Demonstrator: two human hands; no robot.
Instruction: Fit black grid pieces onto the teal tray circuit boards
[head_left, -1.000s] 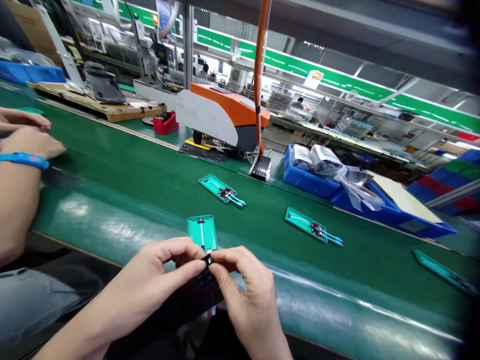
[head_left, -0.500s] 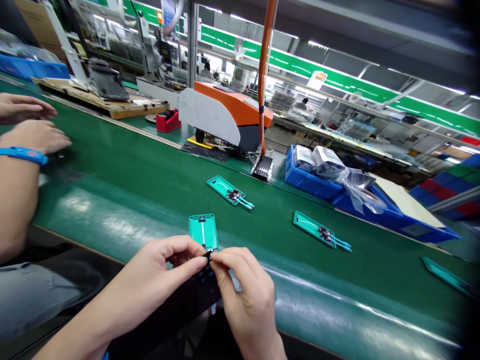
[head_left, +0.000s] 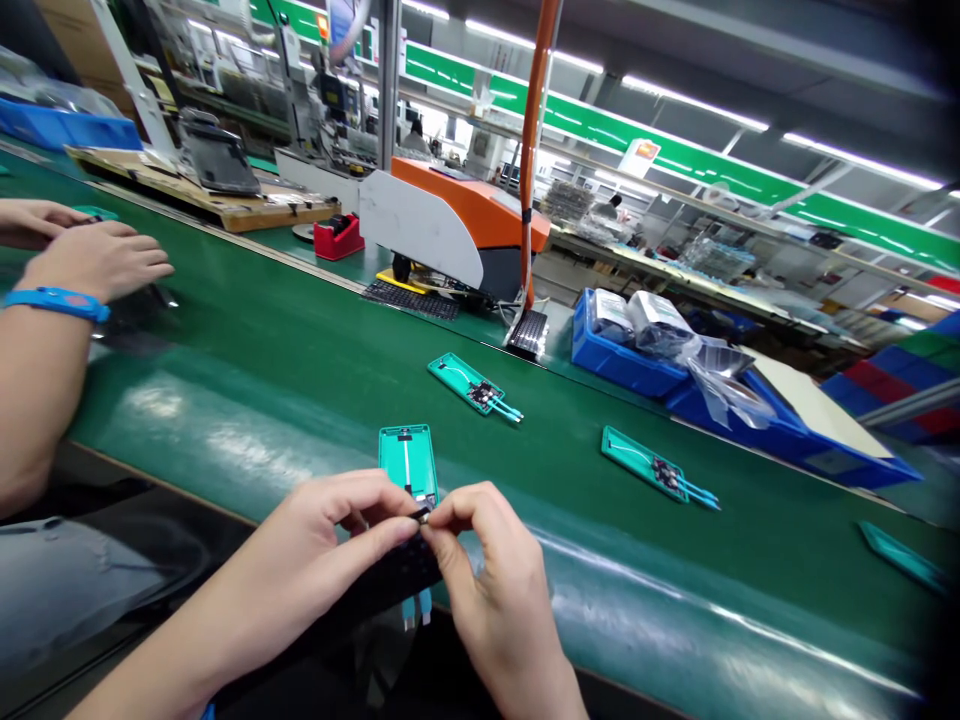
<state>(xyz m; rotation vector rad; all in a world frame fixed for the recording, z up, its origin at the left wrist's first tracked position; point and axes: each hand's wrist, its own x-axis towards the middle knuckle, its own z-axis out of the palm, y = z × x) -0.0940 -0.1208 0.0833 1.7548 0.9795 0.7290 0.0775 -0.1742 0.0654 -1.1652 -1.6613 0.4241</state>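
My left hand (head_left: 349, 520) is closed, thumb and fingers pinching a small black part (head_left: 421, 516) just below a teal case (head_left: 407, 458). From the right, my right hand (head_left: 487, 560) pinches the same small part, fingertips almost touching those of the left. The teal case lies near the belt's front edge, with a white strip inside it; its lower end is hidden by my hands. Two light-blue cable ends (head_left: 417, 608) hang below my hands. Dark material under the fingers is too dim to make out.
On the green belt (head_left: 300, 350) lie teal cases with circuit boards and blue cables (head_left: 476, 388), (head_left: 645, 465). Another person's hands (head_left: 97, 255) work at the left. Behind stand an orange machine (head_left: 465, 210), a red tape dispenser (head_left: 337, 238) and blue bins (head_left: 626, 355).
The teal cases farther along the belt have shifted slightly right. My right hand's fingers have changed angle a little at the small part. The other person's hands have moved right, and the cable ends show more.
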